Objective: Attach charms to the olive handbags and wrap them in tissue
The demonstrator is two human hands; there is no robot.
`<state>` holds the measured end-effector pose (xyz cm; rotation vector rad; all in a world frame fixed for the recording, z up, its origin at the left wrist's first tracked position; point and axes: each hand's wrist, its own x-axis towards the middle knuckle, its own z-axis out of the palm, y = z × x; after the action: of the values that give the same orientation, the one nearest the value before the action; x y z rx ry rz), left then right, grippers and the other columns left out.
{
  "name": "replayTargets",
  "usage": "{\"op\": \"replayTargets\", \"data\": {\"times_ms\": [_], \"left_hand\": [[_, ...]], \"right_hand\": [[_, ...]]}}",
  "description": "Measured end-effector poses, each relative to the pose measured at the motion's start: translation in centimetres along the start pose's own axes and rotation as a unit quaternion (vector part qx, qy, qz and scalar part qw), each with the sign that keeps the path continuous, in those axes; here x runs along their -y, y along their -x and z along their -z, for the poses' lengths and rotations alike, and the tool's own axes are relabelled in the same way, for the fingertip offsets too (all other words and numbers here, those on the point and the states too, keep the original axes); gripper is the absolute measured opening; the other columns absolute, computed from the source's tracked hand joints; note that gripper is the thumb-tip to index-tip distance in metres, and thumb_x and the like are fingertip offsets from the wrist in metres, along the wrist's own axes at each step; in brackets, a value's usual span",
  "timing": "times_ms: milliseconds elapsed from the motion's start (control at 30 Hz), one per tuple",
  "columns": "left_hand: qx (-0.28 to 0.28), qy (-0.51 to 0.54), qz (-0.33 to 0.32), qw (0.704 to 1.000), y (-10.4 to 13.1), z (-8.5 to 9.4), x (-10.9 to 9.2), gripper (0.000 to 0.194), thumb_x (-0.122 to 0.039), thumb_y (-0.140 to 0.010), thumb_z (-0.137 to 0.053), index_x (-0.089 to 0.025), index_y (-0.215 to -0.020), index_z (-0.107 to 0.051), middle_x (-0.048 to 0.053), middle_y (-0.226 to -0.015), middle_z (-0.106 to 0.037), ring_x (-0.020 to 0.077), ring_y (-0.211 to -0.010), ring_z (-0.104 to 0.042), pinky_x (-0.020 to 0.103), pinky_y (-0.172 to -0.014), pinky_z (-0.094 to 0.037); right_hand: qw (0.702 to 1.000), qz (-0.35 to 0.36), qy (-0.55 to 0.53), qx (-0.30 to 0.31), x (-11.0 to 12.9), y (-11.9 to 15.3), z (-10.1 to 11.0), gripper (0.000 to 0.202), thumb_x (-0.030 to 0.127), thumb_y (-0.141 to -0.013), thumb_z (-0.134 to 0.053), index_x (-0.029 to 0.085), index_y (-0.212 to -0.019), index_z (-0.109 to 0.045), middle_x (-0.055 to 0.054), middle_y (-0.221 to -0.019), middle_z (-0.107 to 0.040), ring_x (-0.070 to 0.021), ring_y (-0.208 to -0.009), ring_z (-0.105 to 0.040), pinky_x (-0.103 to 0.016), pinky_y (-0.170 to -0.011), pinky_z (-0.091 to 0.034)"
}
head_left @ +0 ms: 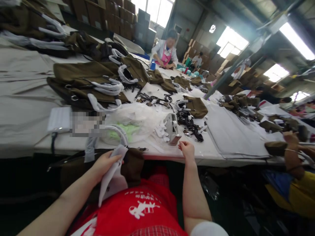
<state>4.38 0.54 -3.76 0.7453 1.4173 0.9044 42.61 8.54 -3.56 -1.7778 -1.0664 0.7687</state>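
Observation:
My left hand (106, 164) is closed on a white wrapping sheet (114, 177) beside the handle of an olive-brown bag (134, 164), which rests at the table's front edge over my lap. White wrap covers the bag's curved handle (118, 131). To the right, my right hand (187, 150) is held with its fingers curled together at the table edge, close to a tape dispenser (171, 127). Whether anything small is between those fingers cannot be made out. White pieces (161, 131) stick out from the dispenser's left side.
Clear plastic bags (137, 118) lie behind the handle. More brown bags (83, 75) are piled at left, with black straps (189, 121) at centre right. A white box (59, 119) sits at left. A person (166, 52) works across the table; another person's arm (292, 154) is at right.

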Motion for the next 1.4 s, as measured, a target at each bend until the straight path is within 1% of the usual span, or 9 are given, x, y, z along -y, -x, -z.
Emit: {"op": "replayTargets", "data": {"times_ms": [100,167,400,567,833,1000,1100,1233,1400], "left_hand": [[0.003,0.019,-0.003,1.0,0.0,-0.1,0.0,0.04,-0.042,-0.059,-0.076,-0.013,-0.083,-0.065,0.005,-0.062,-0.071,0.017,-0.054,-0.06,0.026,-0.052,-0.042],[0.005,0.032,-0.001,0.999,0.0,-0.1,0.1,0.039,-0.04,-0.058,-0.075,-0.013,-0.083,-0.065,0.005,-0.061,-0.07,0.0167,-0.052,-0.059,0.025,-0.051,-0.041],[0.002,0.06,-0.009,0.998,0.0,-0.1,0.4,0.033,-0.037,-0.059,-0.076,-0.013,-0.079,-0.066,0.003,-0.058,-0.068,0.0162,-0.051,-0.058,0.026,-0.052,-0.041],[0.025,0.081,-0.019,0.996,0.1,0.1,0.6,0.036,-0.037,-0.059,-0.079,-0.012,-0.082,-0.066,0.003,-0.059,-0.067,0.0152,-0.052,-0.058,0.025,-0.054,-0.041],[0.127,0.183,0.02,0.975,0.0,1.2,0.3,0.037,-0.036,-0.062,-0.08,-0.014,-0.088,-0.065,0.001,-0.063,-0.067,0.0094,-0.048,-0.052,0.021,-0.046,-0.035],[0.23,0.179,0.079,0.953,0.0,1.8,-0.4,0.032,-0.047,-0.067,-0.07,-0.015,-0.067,-0.063,-0.004,-0.039,-0.041,0.0065,-0.033,-0.026,0.023,-0.034,-0.02],[0.268,0.175,0.109,0.941,0.6,1.8,-1.1,0.028,-0.045,-0.068,-0.065,-0.018,-0.064,-0.061,-0.003,-0.042,-0.04,0.0074,-0.035,-0.024,0.023,-0.033,-0.019],[0.233,0.154,0.093,0.956,1.0,1.4,-1.2,0.024,-0.042,-0.067,-0.07,-0.02,-0.064,-0.062,-0.003,-0.042,-0.044,0.0087,-0.035,-0.028,0.024,-0.033,-0.023],[0.16,0.145,0.042,0.976,0.6,0.9,0.1,0.036,-0.047,-0.063,-0.078,-0.014,-0.074,-0.068,0.004,-0.055,-0.064,0.0123,-0.046,-0.052,0.024,-0.045,-0.039]], "right_hand": [[1.0,0.009,0.005,0.028,1.1,1.7,-0.6,0.037,0.051,-0.064,-0.071,0.016,-0.07,-0.066,-0.006,-0.058,-0.069,-0.0202,-0.054,-0.067,-0.028,-0.053,-0.052],[0.995,0.036,-0.024,0.095,2.6,3.8,-2.2,0.037,0.051,-0.068,-0.07,0.015,-0.076,-0.067,-0.005,-0.062,-0.07,-0.0183,-0.056,-0.066,-0.027,-0.055,-0.053],[0.909,0.029,-0.058,0.412,7.7,11.7,-13.1,0.032,0.048,-0.075,-0.067,0.017,-0.077,-0.066,-0.002,-0.063,-0.069,-0.01,-0.046,-0.058,-0.017,-0.04,-0.037],[0.905,0.046,0.061,0.417,7.7,12.6,-17.6,0.029,0.044,-0.078,-0.068,0.016,-0.069,-0.064,-0.001,-0.06,-0.068,-0.0081,-0.041,-0.055,-0.017,-0.039,-0.034],[0.9,0.004,0.122,0.418,7.6,12.1,-17.6,0.046,0.06,-0.075,-0.068,0.017,-0.061,-0.063,-0.001,-0.05,-0.064,-0.0087,-0.035,-0.052,-0.018,-0.034,-0.03],[0.884,-0.062,-0.131,0.444,8.0,13.4,-17.5,0.044,0.059,-0.068,-0.073,0.016,-0.069,-0.061,0.001,-0.056,-0.064,-0.0055,-0.039,-0.048,-0.016,-0.037,-0.033],[0.861,-0.081,-0.231,0.447,8.1,14.5,-17.4,0.039,0.052,-0.065,-0.077,0.016,-0.073,-0.063,0.001,-0.063,-0.065,-0.005,-0.045,-0.05,-0.015,-0.041,-0.037],[0.866,-0.076,-0.22,0.443,8.0,14.9,-17.2,0.035,0.047,-0.066,-0.076,0.016,-0.079,-0.066,0.0,-0.065,-0.067,-0.0059,-0.046,-0.053,-0.015,-0.04,-0.038],[0.892,-0.075,-0.088,0.438,7.5,14.3,-17.1,0.024,0.036,-0.069,-0.067,0.015,-0.081,-0.063,0.001,-0.057,-0.066,-0.0065,-0.037,-0.052,-0.013,-0.031,-0.03]]}}
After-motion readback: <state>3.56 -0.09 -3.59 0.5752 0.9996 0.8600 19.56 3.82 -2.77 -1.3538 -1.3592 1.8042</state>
